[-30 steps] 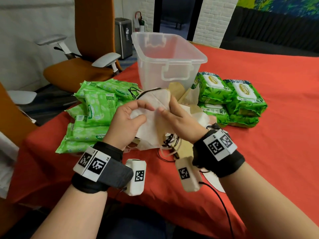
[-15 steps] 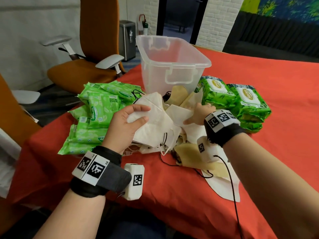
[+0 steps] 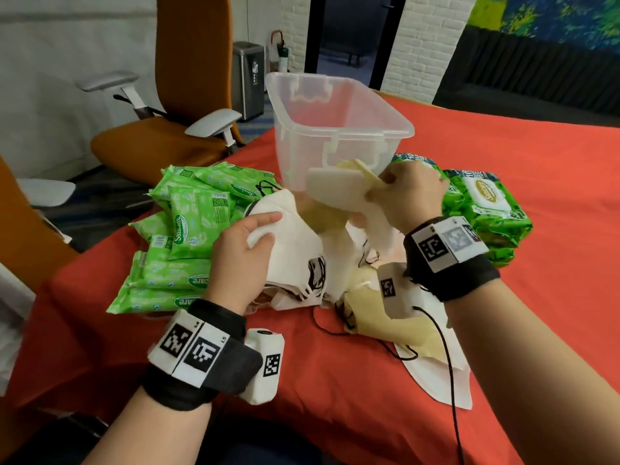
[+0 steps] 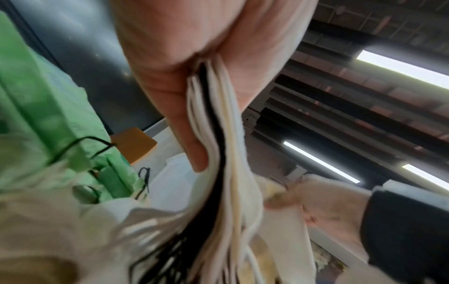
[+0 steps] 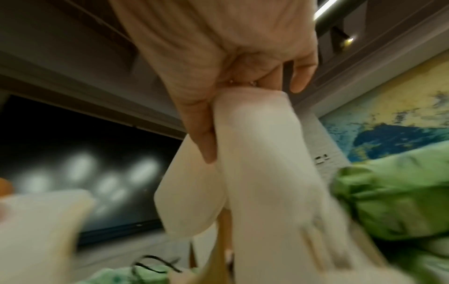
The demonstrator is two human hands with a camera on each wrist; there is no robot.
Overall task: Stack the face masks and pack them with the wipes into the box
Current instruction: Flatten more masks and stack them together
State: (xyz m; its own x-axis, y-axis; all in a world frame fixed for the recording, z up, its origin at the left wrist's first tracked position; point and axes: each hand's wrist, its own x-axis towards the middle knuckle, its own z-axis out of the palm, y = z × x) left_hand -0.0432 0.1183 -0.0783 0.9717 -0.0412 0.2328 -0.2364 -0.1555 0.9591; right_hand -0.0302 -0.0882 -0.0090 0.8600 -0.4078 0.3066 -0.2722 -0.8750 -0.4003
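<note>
My left hand (image 3: 248,243) grips a stack of white and cream face masks (image 3: 295,250) over the red table, thumb on top; the left wrist view shows the stacked mask edges (image 4: 218,134) pinched between thumb and fingers. My right hand (image 3: 406,196) holds a few cream masks (image 3: 335,189) lifted in front of the clear plastic box (image 3: 335,129); the right wrist view shows the masks (image 5: 255,163) gripped by thumb and fingers. More loose masks (image 3: 396,327) lie on the cloth below. Green wipe packs (image 3: 188,236) are piled left, and bigger packs (image 3: 483,213) right.
The table has a red cloth (image 3: 335,380). An orange office chair (image 3: 174,129) stands beyond the left table edge, and a second chair arm (image 3: 43,193) is at far left. Black wrist-camera cables (image 3: 446,357) trail over the loose masks.
My right hand left the stack, reached right into the loose pile, and now lifts a few cream masks in front of the box. The left hand kept hold of the stack.
</note>
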